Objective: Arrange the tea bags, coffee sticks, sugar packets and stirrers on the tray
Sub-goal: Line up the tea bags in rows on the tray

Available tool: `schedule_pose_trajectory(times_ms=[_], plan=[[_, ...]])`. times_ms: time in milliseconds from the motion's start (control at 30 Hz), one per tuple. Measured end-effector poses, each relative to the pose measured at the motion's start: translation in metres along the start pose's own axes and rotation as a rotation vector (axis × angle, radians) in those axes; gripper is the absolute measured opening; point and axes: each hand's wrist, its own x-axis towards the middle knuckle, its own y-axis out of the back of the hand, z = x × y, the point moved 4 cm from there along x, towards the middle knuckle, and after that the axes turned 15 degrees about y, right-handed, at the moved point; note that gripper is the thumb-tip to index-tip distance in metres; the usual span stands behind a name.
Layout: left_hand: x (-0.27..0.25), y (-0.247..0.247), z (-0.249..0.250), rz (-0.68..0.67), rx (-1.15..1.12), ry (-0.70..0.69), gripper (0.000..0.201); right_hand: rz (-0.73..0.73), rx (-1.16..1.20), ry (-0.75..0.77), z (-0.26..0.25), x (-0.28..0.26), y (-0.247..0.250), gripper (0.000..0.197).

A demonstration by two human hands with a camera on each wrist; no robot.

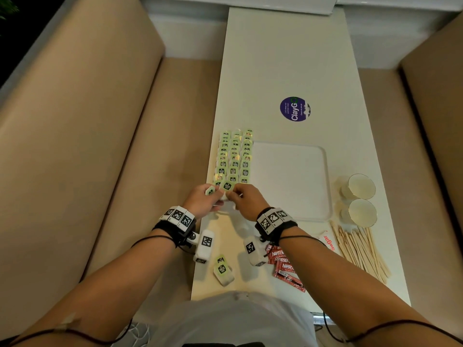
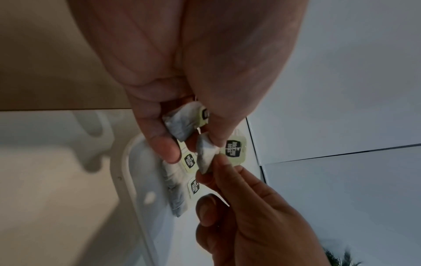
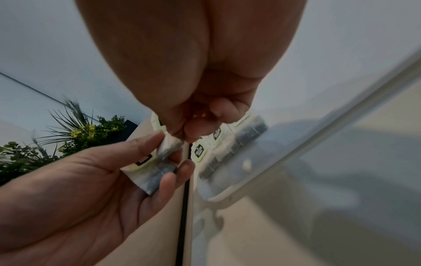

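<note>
Green-tagged tea bags lie in three rows along the left side of the white tray. Both hands meet at the near end of those rows. My left hand grips one tea bag in its curled fingers; in the left wrist view that tea bag sits under the left hand. My right hand pinches a second tea bag by its pouch, right beside the left thumb. The right wrist view shows the right hand pinching it above the tray's rim.
Two loose tea bags lie near the table's front edge. Red coffee sticks, a sugar packet and a pile of wooden stirrers lie at the front right. Two cups stand right of the tray. Beige benches flank the table.
</note>
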Motion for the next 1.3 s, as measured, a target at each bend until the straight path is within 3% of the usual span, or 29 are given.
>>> schedule_pose_trajectory(times_ms=[333, 433, 700, 900, 1033, 1300], plan=[[-0.002, 0.011, -0.010, 0.015, -0.015, 0.004, 0.004, -0.027, -0.035, -0.011, 0.008, 0.001, -0.003, 0.026], [0.000, 0.017, -0.015, 0.048, -0.040, 0.045, 0.008, -0.005, -0.070, -0.054, 0.013, 0.006, -0.002, 0.030], [0.000, 0.034, -0.022, 0.075, -0.050, 0.102, 0.030, -0.149, -0.199, -0.142, 0.017, 0.013, -0.024, 0.031], [-0.002, 0.036, -0.026, 0.104, -0.001, 0.076, 0.020, -0.092, -0.255, -0.246, 0.011, 0.017, -0.028, 0.035], [-0.001, 0.034, -0.026, 0.116, 0.020, 0.083, 0.023, -0.052, -0.273, -0.293, 0.006, 0.017, -0.027, 0.028], [-0.008, 0.026, -0.017, 0.076, 0.187, -0.033, 0.022, 0.024, -0.150, -0.123, 0.011, 0.003, -0.014, 0.024]])
